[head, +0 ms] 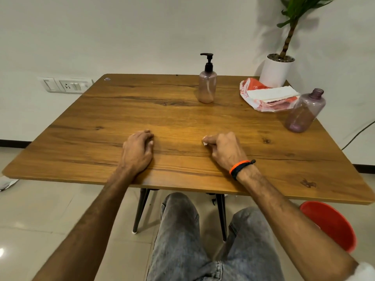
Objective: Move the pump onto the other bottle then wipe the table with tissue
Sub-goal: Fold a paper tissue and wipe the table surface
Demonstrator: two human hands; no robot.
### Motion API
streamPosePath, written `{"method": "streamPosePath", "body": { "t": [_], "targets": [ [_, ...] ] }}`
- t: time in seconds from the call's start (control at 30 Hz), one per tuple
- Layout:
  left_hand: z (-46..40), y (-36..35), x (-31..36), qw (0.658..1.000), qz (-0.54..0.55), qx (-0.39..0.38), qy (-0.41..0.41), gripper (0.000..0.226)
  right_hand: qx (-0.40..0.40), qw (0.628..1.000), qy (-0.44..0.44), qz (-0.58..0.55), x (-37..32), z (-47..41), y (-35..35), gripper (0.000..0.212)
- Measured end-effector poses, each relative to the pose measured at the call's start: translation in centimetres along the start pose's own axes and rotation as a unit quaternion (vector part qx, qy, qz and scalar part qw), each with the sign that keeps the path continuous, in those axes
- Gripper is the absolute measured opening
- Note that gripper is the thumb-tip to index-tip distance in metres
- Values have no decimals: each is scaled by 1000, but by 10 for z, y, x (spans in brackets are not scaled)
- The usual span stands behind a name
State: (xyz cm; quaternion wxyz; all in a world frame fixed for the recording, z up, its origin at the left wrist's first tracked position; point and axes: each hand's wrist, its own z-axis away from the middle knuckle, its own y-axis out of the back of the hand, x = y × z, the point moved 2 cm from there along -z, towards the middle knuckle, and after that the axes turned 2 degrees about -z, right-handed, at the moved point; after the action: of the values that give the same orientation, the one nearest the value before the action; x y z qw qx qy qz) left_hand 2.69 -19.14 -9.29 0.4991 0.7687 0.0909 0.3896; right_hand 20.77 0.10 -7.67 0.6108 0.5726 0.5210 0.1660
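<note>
A black pump (pixel 208 61) sits screwed on a clear pinkish bottle (pixel 207 88) standing at the back middle of the wooden table (pixel 101 122). A second, purple-tinted bottle (pixel 305 112) stands open-necked with no cap near the right edge. A red and white tissue pack (pixel 267 98) lies between them, with white tissue showing on top. My left hand (pixel 138 151) rests on the table near the front edge, fingers curled, holding nothing. My right hand (pixel 225 149) rests beside it in a loose fist, also with nothing in it.
A white pot (pixel 275 73) with a green plant stands at the table's back right corner, just behind the tissue pack. A red bin (pixel 330 226) is on the floor at the right. My knees are under the front edge. A wall socket (pixel 67 85) is at the left.
</note>
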Motion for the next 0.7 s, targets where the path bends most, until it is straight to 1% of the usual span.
{"method": "streamPosePath", "body": {
  "t": [0.07, 0.13, 0.23, 0.3, 0.37, 0.43, 0.5, 0.6, 0.67, 0.7],
  "targets": [
    [-4, -3, -7, 1000, -13, -5, -14, 37, -60, 996, 72, -12, -31, 19, -6, 40],
    [-6, -3, -10, 1000, -24, 3, -20, 37, -109, 981, 159, -17, -64, 43, -17, 39],
    [-7, -4, -9, 999, -34, 11, -18, 36, -128, 963, 235, -8, -82, 57, -27, 34],
    [-7, -4, -10, 999, -36, 9, -16, 37, -130, 959, 254, -3, -75, 44, -29, 31],
    [-6, -4, -9, 999, -33, 6, -19, 43, -107, 969, 223, 4, -57, 18, -27, 34],
    [-5, -4, -9, 999, -32, 8, -19, 47, -81, 986, 146, 31, -31, -15, -20, 41],
    [-4, -4, -9, 999, -34, 12, -22, 46, -49, 997, 61, 24, 5, -51, -14, 44],
    [-5, -5, -9, 999, -38, 12, -25, 44, 14, 999, -34, 12, 52, -91, -10, 47],
    [-5, -5, -9, 999, -38, 12, -24, 45, 32, 997, -69, 11, 64, -105, -11, 46],
    [-5, -5, -9, 999, -37, 13, -23, 46, 35, 997, -74, 18, 62, -107, -12, 44]
  ]
}}
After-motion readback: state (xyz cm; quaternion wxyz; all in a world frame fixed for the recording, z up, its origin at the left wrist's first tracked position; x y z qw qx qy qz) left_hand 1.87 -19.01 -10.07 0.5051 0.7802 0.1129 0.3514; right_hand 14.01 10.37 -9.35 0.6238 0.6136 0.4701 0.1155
